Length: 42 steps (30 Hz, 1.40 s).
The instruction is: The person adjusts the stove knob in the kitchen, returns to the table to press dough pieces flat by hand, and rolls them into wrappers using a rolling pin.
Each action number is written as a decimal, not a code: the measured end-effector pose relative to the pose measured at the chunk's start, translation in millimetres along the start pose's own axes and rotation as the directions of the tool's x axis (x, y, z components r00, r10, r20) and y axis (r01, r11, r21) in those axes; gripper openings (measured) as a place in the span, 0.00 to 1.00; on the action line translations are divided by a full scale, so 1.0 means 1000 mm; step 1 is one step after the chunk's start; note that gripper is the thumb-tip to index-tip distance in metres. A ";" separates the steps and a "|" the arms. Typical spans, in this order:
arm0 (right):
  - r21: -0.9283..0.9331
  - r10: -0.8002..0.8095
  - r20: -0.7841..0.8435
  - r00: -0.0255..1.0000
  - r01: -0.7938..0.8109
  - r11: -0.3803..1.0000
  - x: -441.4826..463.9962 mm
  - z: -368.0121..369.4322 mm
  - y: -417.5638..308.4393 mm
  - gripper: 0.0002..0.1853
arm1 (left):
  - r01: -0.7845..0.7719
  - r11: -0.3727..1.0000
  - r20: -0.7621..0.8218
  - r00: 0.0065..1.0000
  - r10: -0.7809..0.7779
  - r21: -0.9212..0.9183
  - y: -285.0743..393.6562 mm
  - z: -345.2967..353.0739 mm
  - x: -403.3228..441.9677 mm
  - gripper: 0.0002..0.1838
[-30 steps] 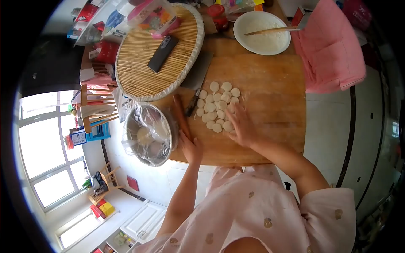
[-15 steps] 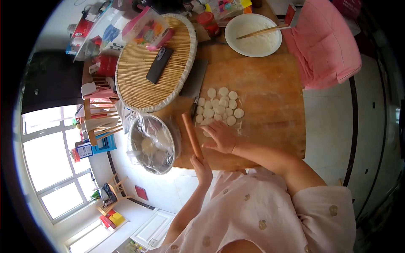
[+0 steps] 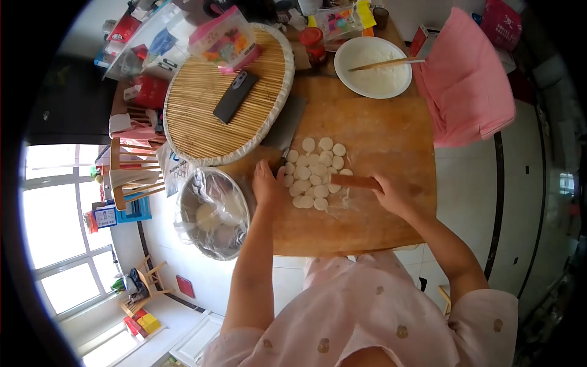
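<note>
Small flat dough discs (image 3: 315,171) lie bunched on the floured wooden board (image 3: 379,134), some overlapping. My right hand (image 3: 393,194) is closed around one end of a wooden rolling pin (image 3: 358,181), whose other end reaches over the right side of the discs. At their left edge is my left hand (image 3: 269,185), thumb and fingers apart, with nothing visible in it. Just beyond its fingers is the dark handle of a cleaver (image 3: 285,156). The cleaver's grey blade (image 3: 292,122) is partly under a round reed tray.
The round reed tray (image 3: 183,104) carries a black phone (image 3: 235,96) and a pink-lidded plastic container (image 3: 226,43). A plastic-covered metal bowl (image 3: 244,214) with dough stands at the left. A white bowl (image 3: 342,76) holds flour and chopsticks (image 3: 385,63). Right of the table is a pink-covered chair (image 3: 468,85).
The rolling pin has passed from my left hand to my right. My left hand has moved up beside the discs, and my right hand has shifted right. More discs now show at the near edge.
</note>
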State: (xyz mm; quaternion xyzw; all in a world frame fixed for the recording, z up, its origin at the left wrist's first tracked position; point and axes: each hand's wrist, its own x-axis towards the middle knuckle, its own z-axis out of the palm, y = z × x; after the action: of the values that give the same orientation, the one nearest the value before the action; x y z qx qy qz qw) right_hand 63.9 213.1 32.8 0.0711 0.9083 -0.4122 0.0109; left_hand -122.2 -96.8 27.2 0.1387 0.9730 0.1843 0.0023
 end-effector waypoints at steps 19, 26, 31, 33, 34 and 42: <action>-0.291 -0.384 0.028 0.923 0.375 0.880 -0.037 0.011 0.051 0.21 | -0.460 0.875 0.128 0.869 0.479 -0.150 0.106 0.030 -0.045 0.33; -0.296 -0.398 -0.050 0.916 0.367 0.882 -0.037 0.017 0.065 0.27 | -0.577 0.756 -0.099 0.810 0.578 -0.308 0.204 0.058 0.095 0.18; -0.295 -0.405 -0.063 0.912 0.370 0.881 -0.036 0.022 0.072 0.24 | -0.353 0.835 0.225 0.851 0.474 -0.423 0.273 0.093 0.185 0.17; -0.292 -0.404 -0.072 0.912 0.368 0.883 -0.035 0.021 0.070 0.24 | -0.438 0.839 0.209 0.831 0.515 -0.324 0.277 0.130 0.211 0.20; -0.279 -0.401 -0.073 0.913 0.367 0.887 -0.035 0.021 0.070 0.24 | -0.479 0.834 0.206 0.818 0.537 -0.274 0.279 0.147 0.221 0.22; -0.213 -0.351 -0.033 0.936 0.336 0.917 -0.035 0.018 0.069 0.23 | -0.022 0.945 0.542 0.815 0.206 -0.326 0.281 0.181 0.257 0.24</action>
State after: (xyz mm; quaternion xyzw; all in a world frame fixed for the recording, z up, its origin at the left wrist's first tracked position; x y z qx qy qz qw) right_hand 107.6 239.6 -27.9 -0.0763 0.9439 -0.3095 -0.0865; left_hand -283.7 289.1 -28.6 0.2438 0.8771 0.2820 0.3028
